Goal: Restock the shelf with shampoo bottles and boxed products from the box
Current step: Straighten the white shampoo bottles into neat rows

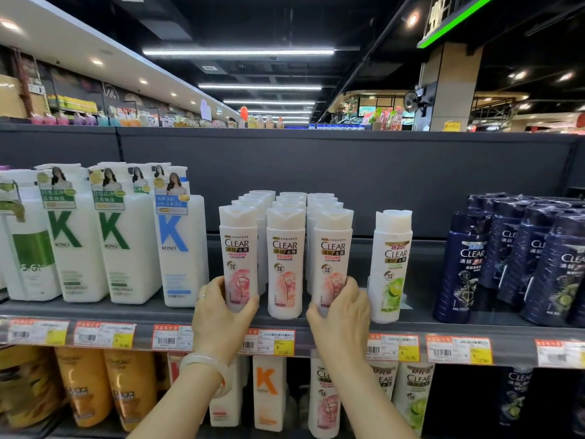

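Note:
Three rows of white CLEAR shampoo bottles with pink labels stand on the grey shelf (411, 331) in the middle. My left hand (221, 315) grips the base of the front left pink bottle (239, 248). My right hand (340, 315) grips the base of the front right pink bottle (332, 251). Between them the front middle pink bottle (286, 261) stands untouched. A single white CLEAR bottle with a green label (391, 264) stands just right of my right hand. No box is in view.
Large white KONO pump bottles (123, 236) fill the shelf's left side and dark blue CLEAR bottles (512, 255) the right. Price tags (269, 342) line the shelf edge. The lower shelf holds orange, white and dark bottles. Bare shelf shows behind the green-label bottle.

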The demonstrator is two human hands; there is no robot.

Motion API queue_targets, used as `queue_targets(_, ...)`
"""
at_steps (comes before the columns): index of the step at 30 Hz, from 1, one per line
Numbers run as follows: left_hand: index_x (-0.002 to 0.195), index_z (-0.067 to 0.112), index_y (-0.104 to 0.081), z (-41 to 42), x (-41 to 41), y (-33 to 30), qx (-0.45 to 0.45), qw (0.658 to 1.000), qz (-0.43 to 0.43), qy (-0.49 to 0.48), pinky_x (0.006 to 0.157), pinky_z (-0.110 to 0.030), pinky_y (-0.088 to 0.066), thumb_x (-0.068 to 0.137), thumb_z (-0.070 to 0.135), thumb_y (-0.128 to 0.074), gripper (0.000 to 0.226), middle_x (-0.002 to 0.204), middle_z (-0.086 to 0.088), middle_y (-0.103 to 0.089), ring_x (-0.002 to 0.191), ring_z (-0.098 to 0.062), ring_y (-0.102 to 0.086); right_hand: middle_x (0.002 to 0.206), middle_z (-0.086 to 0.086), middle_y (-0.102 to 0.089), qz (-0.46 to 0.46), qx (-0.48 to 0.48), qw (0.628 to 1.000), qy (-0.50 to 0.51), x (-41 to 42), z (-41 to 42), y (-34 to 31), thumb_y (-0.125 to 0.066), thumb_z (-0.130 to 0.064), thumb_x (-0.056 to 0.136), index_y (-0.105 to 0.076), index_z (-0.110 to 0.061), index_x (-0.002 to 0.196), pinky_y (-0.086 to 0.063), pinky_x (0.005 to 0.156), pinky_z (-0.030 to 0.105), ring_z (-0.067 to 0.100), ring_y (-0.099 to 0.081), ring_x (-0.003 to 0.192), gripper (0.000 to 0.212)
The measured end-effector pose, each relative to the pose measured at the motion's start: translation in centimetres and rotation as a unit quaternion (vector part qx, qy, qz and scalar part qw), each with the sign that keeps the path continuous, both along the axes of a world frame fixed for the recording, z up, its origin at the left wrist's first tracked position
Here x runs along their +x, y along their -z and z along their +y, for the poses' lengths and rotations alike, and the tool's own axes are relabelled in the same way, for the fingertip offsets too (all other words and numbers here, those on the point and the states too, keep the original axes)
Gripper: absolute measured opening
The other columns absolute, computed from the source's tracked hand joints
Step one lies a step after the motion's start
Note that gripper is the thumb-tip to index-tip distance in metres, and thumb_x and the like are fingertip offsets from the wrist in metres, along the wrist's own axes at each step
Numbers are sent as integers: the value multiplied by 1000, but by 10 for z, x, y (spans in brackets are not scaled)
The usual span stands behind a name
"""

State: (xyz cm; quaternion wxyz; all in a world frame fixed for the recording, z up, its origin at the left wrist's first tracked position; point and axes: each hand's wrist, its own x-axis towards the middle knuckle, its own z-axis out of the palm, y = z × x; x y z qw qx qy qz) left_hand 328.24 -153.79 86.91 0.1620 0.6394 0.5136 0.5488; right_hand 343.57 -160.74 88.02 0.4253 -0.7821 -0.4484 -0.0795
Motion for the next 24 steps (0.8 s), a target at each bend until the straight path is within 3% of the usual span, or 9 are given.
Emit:
queue_targets(12,117,21,-48,-1,2,-1,-2,1000,-1,-5,79,-25,-43,72,33,-75,54,106,4,-50,96,-9,-47,128,8,-41,10,27,999,-17,1,-4,4,-65,-36,81,-25,-9,138,-42,99,29,19,-42,118,75)
queue_targets(14,120,20,-48,-3,1,0,-3,1000,3,2,82,-27,-46,73,33,-74,55,110,1,-52,102,-14,-51,132,8,-39,6,36,999,-35,1,-9,7,-64,-34,83,-25,-8,140,-39,102,29,18,-40,123,74)
queue_targets(17,133,15,-39,-9,2,4,-6,1000,9,-21,99,-43,-44,75,30,-73,69,128,-7,-47,122,-24,-44,134,6,-38,1,91,992,-89,0,-21,14,-64,-25,84,-33,-8,137,-36,107,27,14,-38,125,64)
queue_targets(21,130,6,-41,-28,11,10,96,993,21,-61,103,-42,-34,74,18,-75,66,133,-16,-42,125,-27,-36,124,6,-48,-29,213,975,-63,18,-42,26,-72,-8,76,-51,-8,122,-37,101,29,14,-45,117,51)
queue_targets(24,117,0,-54,-44,27,16,179,982,55,-18,97,-40,-35,67,7,-80,57,121,-19,-50,116,-24,-40,126,10,-45,31,228,973,-7,42,-51,23,-73,-8,74,-47,-5,126,-37,99,35,22,-45,117,59)
